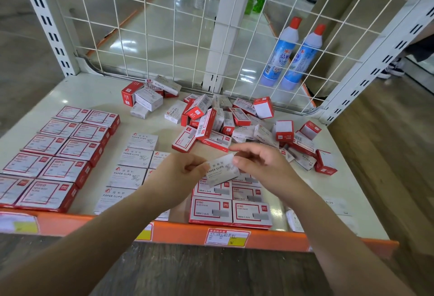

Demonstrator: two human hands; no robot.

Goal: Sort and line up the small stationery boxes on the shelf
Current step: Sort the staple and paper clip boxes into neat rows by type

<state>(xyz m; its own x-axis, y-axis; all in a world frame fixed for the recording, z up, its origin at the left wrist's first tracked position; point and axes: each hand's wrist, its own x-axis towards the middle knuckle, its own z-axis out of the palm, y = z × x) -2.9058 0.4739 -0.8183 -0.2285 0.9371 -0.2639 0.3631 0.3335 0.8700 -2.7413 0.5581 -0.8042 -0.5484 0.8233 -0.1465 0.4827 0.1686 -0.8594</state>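
Note:
Both hands hold one small white "PAPER CLIPS" box [220,170] above the shelf [150,128]. My left hand [180,173] pinches its left end and my right hand [260,166] grips its right end. Under and left of it lies a column of white paper clip boxes [131,166]. Red-framed boxes [61,150] are lined up in two columns at the far left. Red staple boxes [230,208] sit in rows at the front, partly hidden by my hands. A jumbled pile of red and white boxes [234,121] covers the back right.
A white wire grid [164,25] closes the back of the shelf. Behind it stand two blue bottles with red caps [291,53]. A smaller heap of boxes [145,98] lies at the back middle. The front edge is an orange rail with price labels [226,237].

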